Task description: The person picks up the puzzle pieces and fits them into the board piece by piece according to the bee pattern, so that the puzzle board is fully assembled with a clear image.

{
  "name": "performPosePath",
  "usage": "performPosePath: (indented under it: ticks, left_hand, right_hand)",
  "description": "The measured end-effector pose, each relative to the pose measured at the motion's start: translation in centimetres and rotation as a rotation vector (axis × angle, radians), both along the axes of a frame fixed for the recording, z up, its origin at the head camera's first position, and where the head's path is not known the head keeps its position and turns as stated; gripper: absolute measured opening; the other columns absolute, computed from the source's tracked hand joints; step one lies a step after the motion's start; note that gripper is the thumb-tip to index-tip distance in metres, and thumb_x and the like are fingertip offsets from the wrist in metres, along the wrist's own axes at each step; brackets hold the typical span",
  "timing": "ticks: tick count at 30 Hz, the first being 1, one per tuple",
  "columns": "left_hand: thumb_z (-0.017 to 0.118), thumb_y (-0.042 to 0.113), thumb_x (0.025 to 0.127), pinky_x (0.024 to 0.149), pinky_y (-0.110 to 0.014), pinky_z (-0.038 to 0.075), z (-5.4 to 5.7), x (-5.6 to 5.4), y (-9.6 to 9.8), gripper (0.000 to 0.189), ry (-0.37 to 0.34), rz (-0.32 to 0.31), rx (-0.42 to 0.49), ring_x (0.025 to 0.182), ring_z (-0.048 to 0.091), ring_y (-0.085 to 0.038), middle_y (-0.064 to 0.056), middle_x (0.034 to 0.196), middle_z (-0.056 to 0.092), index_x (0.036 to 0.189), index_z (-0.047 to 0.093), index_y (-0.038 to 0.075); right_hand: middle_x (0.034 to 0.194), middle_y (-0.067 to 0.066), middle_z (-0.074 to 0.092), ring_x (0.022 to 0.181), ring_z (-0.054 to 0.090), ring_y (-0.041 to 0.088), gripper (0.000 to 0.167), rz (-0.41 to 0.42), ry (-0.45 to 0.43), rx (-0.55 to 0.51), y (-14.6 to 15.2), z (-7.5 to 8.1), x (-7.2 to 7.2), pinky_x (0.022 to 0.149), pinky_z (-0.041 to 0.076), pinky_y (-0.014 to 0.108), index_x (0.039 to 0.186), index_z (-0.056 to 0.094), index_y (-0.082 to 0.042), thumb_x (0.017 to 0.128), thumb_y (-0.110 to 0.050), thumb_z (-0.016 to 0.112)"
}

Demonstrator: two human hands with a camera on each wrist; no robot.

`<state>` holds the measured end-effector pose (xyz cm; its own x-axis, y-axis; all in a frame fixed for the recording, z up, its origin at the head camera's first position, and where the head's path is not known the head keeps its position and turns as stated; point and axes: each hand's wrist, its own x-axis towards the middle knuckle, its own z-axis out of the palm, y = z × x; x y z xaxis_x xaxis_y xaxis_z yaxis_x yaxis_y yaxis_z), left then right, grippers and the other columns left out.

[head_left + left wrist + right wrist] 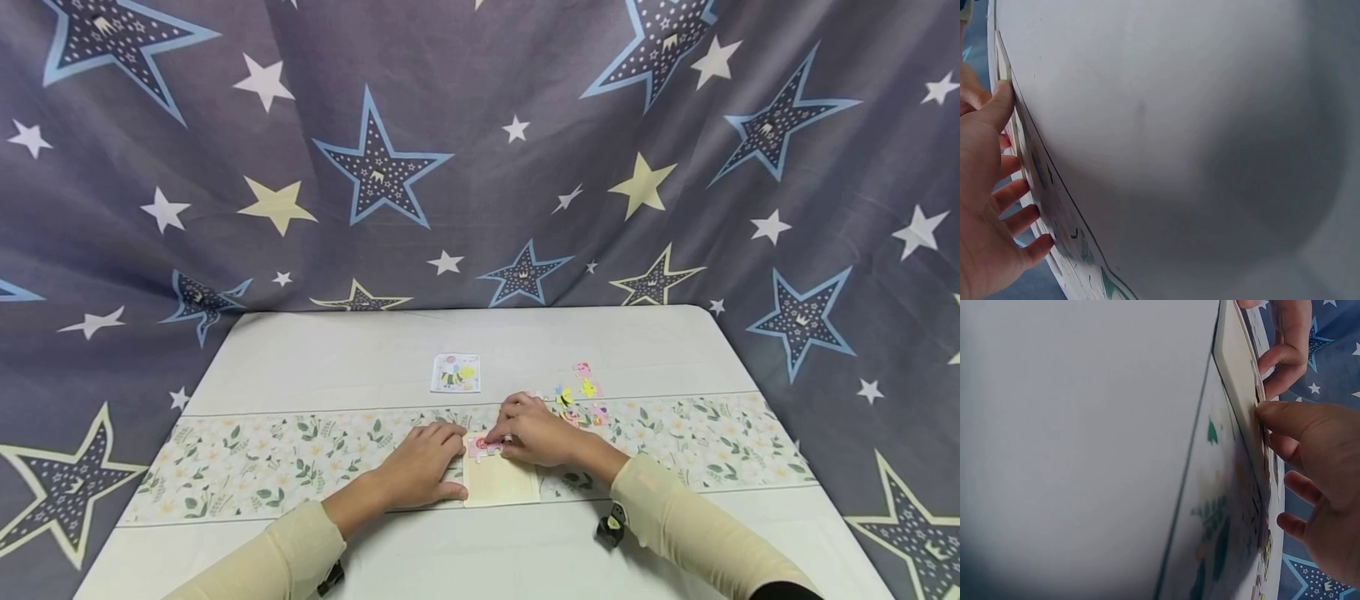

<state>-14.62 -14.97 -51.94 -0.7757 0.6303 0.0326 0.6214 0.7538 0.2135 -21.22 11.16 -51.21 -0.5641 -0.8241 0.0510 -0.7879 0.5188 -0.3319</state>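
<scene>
A square, pale wooden puzzle board (501, 483) lies on the floral band of the cloth, with pink jigsaw pieces (477, 448) along its far edge. My left hand (423, 465) rests against the board's left side; in the left wrist view its thumb (999, 106) touches the edge and the fingers are spread. Over the board's far right part, my right hand (538, 433) pinches a puzzle piece at the pink row, mostly hidden by the fingers. The right wrist view shows its thumb (1282, 417) low at the board's surface.
Several loose jigsaw pieces (588, 388), pink, yellow and black, lie beyond and to the right of my right hand. A square picture card (455, 373) with a bee lies farther back. A star-patterned curtain (465, 167) hangs behind the table (337, 350).
</scene>
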Motion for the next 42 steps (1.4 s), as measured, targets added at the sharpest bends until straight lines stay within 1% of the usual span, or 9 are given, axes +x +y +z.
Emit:
performPosePath:
  ticks: [11,14,19,23,26,29,36,42]
  left_hand:
    - [0.071,0.062,0.085,0.107,-0.052,0.044,0.0,0.0,-0.1,0.057,-0.012,0.005,-0.002,0.134,0.051,-0.027,-0.006,0.144,0.056,0.116,0.062,0.016]
    - [0.071,0.062,0.085,0.107,-0.052,0.043,0.0,-0.1,0.0,0.056,-0.015,0.007,-0.003,0.134,0.051,-0.027,-0.006,0.144,0.056,0.116,0.062,0.016]
    - [0.071,0.062,0.085,0.107,-0.052,0.043,0.0,-0.1,0.0,0.056,-0.017,0.009,-0.005,0.134,0.051,-0.027,-0.006,0.143,0.056,0.115,0.062,0.016]
    - [0.071,0.062,0.085,0.107,-0.052,0.043,-0.1,-0.1,-0.1,0.057,-0.019,0.008,-0.005,0.134,0.051,-0.027,-0.006,0.143,0.056,0.116,0.062,0.015]
    - [0.071,0.061,0.085,0.107,-0.052,0.043,-0.1,0.0,0.0,0.057,-0.020,0.007,-0.002,0.134,0.051,-0.027,-0.006,0.143,0.056,0.117,0.062,0.015]
    - [0.071,0.061,0.085,0.107,-0.052,0.044,-0.1,0.0,0.0,0.057,-0.016,0.006,-0.004,0.134,0.051,-0.027,-0.006,0.144,0.056,0.117,0.062,0.015]
    - [0.072,0.061,0.085,0.107,-0.052,0.044,-0.1,0.0,0.0,0.057,-0.009,0.009,-0.003,0.134,0.051,-0.027,-0.006,0.144,0.055,0.117,0.062,0.016]
    - [0.072,0.061,0.084,0.108,-0.052,0.043,0.0,0.0,0.0,0.057,-0.007,0.010,0.003,0.134,0.051,-0.027,-0.006,0.144,0.056,0.116,0.062,0.015]
  right_hand:
    - [0.107,-0.011,0.066,0.127,0.048,0.019,0.022,-0.030,-0.008,0.014,-0.1,-0.1,0.0,0.109,0.038,0.048,0.115,0.077,-0.031,0.093,-0.028,0.075]
    - [0.107,-0.012,0.066,0.126,0.048,0.018,0.024,-0.035,-0.009,0.023,-0.1,-0.1,0.0,0.109,0.038,0.048,0.117,0.077,-0.031,0.093,-0.029,0.075]
    - [0.108,-0.011,0.065,0.124,0.049,0.018,0.026,-0.015,0.018,0.042,-0.2,0.1,0.1,0.109,0.039,0.048,0.119,0.076,-0.031,0.093,-0.029,0.074]
    - [0.108,-0.011,0.064,0.125,0.049,0.018,0.024,-0.001,0.015,0.045,-0.2,0.3,-0.1,0.107,0.040,0.046,0.118,0.076,-0.031,0.094,-0.032,0.073]
    - [0.108,-0.010,0.065,0.124,0.050,0.018,0.023,-0.007,0.014,0.032,-0.1,0.6,-0.5,0.104,0.042,0.044,0.118,0.076,-0.029,0.095,-0.032,0.072]
    - [0.108,-0.009,0.066,0.124,0.051,0.019,0.025,-0.026,0.027,0.024,0.3,0.9,-1.1,0.104,0.043,0.045,0.119,0.075,-0.027,0.095,-0.031,0.072]
    - [0.113,0.000,0.068,0.126,0.053,0.029,0.027,-0.065,0.031,-0.019,2.1,2.2,-2.5,0.103,0.043,0.055,0.121,0.074,-0.018,0.095,-0.021,0.072]
    - [0.115,0.006,0.070,0.124,0.055,0.035,0.029,-0.136,0.043,-0.069,4.3,2.6,-4.3,0.102,0.045,0.059,0.123,0.073,-0.013,0.095,-0.017,0.071]
